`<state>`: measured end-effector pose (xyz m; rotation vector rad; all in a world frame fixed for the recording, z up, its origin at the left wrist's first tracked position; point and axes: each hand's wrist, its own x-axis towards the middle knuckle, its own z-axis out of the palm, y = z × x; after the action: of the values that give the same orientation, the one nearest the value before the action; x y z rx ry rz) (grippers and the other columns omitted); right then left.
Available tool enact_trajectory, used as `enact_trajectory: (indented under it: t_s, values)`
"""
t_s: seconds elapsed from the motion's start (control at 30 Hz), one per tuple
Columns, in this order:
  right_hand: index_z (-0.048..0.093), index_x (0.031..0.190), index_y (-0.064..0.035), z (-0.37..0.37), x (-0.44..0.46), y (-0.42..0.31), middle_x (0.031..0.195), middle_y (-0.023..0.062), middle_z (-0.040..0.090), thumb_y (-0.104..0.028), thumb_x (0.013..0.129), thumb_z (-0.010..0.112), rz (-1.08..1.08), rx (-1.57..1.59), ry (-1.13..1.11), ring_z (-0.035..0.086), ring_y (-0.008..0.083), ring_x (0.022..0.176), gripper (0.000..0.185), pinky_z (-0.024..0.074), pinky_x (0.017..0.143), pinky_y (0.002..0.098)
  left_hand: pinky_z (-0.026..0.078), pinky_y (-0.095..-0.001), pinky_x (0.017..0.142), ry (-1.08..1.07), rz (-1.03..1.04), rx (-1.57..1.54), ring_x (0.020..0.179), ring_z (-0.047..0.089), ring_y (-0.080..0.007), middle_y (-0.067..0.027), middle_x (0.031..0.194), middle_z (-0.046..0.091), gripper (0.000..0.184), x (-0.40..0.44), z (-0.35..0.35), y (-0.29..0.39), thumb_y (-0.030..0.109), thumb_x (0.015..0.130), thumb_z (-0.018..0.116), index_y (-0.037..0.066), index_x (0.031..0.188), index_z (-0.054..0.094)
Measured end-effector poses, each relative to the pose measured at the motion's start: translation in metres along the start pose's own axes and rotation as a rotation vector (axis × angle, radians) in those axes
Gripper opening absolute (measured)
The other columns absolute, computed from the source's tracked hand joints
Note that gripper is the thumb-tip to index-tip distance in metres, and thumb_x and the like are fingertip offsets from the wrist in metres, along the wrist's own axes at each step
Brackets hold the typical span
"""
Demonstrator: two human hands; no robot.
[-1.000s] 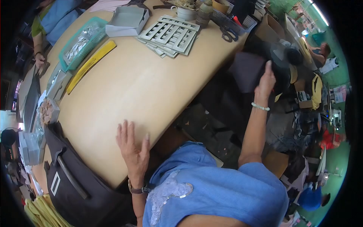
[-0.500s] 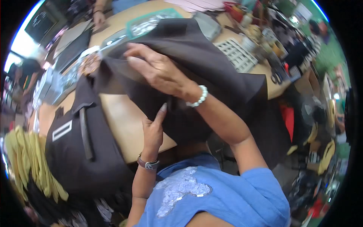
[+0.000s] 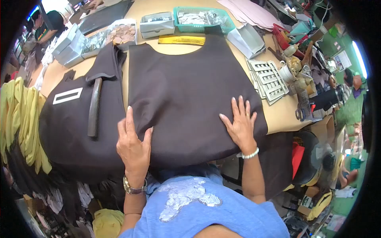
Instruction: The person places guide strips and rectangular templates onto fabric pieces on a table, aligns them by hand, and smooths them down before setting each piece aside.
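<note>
A dark brown fabric panel (image 3: 194,87) lies spread over the pale table (image 3: 281,119) in front of the person, its scooped edge at the far side and its near edge falling past the tabletop. Soft wrinkles gather in the cloth just beyond the left hand (image 3: 134,148), which rests at the panel's left side, below a wristwatch (image 3: 135,189). Its index finger points to the far side and its thumb stands apart; no cloth shows pinched between them. The right hand (image 3: 241,126), with a pale bead bracelet (image 3: 249,153) at the wrist, lies palm down on the right part of the panel, fingers and thumb fanned wide, gripping nothing.

To the left lies more dark fabric (image 3: 75,135), bearing a hammer (image 3: 94,107) and a white rectangular frame (image 3: 56,98). Yellow cloth (image 3: 25,119) hangs at the far left side. Beyond the panel's scooped edge are a yellow strip (image 3: 181,40) and a teal basket (image 3: 186,29) of small packets. Right of the panel sit a grey-white box (image 3: 247,39), stacked slotted cards (image 3: 270,81) and, nearer the table's right edge, scissors (image 3: 300,114).
</note>
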<state>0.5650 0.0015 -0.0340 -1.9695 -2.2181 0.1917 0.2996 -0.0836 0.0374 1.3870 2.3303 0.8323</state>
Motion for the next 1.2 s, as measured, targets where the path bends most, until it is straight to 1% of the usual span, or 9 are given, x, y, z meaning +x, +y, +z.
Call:
enact_trajectory:
  t_s: [0.1,0.33,0.5,0.63,0.8,0.93,1.07,1.17,1.2]
  values:
    - [0.036,0.139,-0.0092,0.002,-0.037,0.003,0.147,0.0161,0.025,-0.053,0.085,0.052,0.073,-0.018,0.037,0.019,0.0388,0.136,0.071,0.0148,0.103,0.0648,0.036,-0.0414,0.099,0.262,0.496,0.281,0.119,0.044,-0.0370,-0.0211,0.131,0.044,0.069,-0.002,0.001,0.010,0.012,0.069,0.075,0.003,0.131,0.044]
    - [0.044,0.133,-0.0064,-0.013,-0.069,0.011,0.145,0.0183,0.030,-0.053,0.084,0.054,0.104,0.031,0.036,0.023,0.0395,0.134,0.069,0.0151,0.103,0.0638,0.020,-0.0577,0.105,-0.176,0.780,0.162,0.134,0.023,-0.0394,-0.0212,0.142,0.030,0.076,0.004,0.089,0.026,0.055,0.079,0.059,0.005,0.134,0.042]
    - [0.055,0.120,-0.0014,-0.023,0.014,0.015,0.135,0.0222,0.042,-0.042,0.087,0.054,-0.127,0.190,0.248,0.034,0.0406,0.128,0.053,0.0226,0.105,0.0527,0.016,-0.0664,0.101,-0.215,0.713,0.210,0.134,0.021,-0.0407,-0.0206,0.143,0.029,0.086,-0.014,0.114,0.010,0.064,0.072,0.060,0.008,0.135,0.041]
    - [0.059,0.112,-0.0020,-0.009,0.134,-0.016,0.124,0.0176,0.053,-0.029,0.090,0.052,-0.438,0.360,0.370,0.048,0.0330,0.116,0.035,0.0349,0.098,0.0416,0.019,-0.0672,0.098,-0.177,0.653,0.230,0.132,0.024,-0.0427,-0.0216,0.142,0.031,0.086,-0.023,0.112,0.012,0.063,0.071,0.061,0.008,0.134,0.042]
    - [0.054,0.120,-0.0047,0.043,0.268,-0.056,0.122,0.0143,0.055,-0.028,0.091,0.046,-0.514,0.335,0.307,0.050,0.0323,0.113,0.038,0.0382,0.096,0.0422,0.019,-0.0683,0.098,-0.175,0.659,0.236,0.132,0.024,-0.0430,-0.0222,0.142,0.030,0.087,-0.022,0.114,0.009,0.065,0.072,0.058,0.008,0.134,0.042]
    - [0.053,0.120,-0.0045,0.054,0.299,-0.071,0.123,0.0145,0.053,-0.030,0.088,0.052,-0.461,0.074,0.229,0.050,0.0347,0.112,0.041,0.0393,0.095,0.0412,0.018,-0.0695,0.097,-0.205,0.657,0.245,0.133,0.022,-0.0437,-0.0224,0.143,0.029,0.086,-0.021,0.113,0.009,0.067,0.074,0.054,0.008,0.135,0.042]
    - [0.058,0.113,-0.0054,0.043,0.302,-0.071,0.105,0.0144,0.057,-0.024,0.084,0.060,-0.495,0.272,0.229,0.054,0.0330,0.101,0.035,0.0432,0.087,0.0398,0.018,-0.0699,0.097,-0.209,0.653,0.242,0.133,0.022,-0.0437,-0.0221,0.143,0.029,0.086,-0.022,0.115,0.008,0.068,0.074,0.053,0.008,0.135,0.042]
    - [0.063,0.105,-0.0085,0.014,0.298,-0.081,0.100,0.0125,0.059,-0.023,0.085,0.059,-0.643,0.268,0.157,0.057,0.0306,0.095,0.026,0.0453,0.084,0.0388,0.018,-0.0697,0.097,-0.211,0.652,0.238,0.133,0.022,-0.0436,-0.0221,0.143,0.030,0.086,-0.021,0.115,0.008,0.068,0.074,0.054,0.008,0.135,0.042]
    - [0.064,0.103,-0.0093,0.005,0.298,-0.086,0.099,0.0122,0.060,-0.022,0.085,0.058,-0.693,0.312,0.243,0.058,0.0298,0.092,0.022,0.0465,0.080,0.0383,0.018,-0.0697,0.097,-0.211,0.652,0.235,0.133,0.022,-0.0435,-0.0221,0.142,0.030,0.087,-0.021,0.115,0.008,0.068,0.074,0.054,0.008,0.136,0.042]
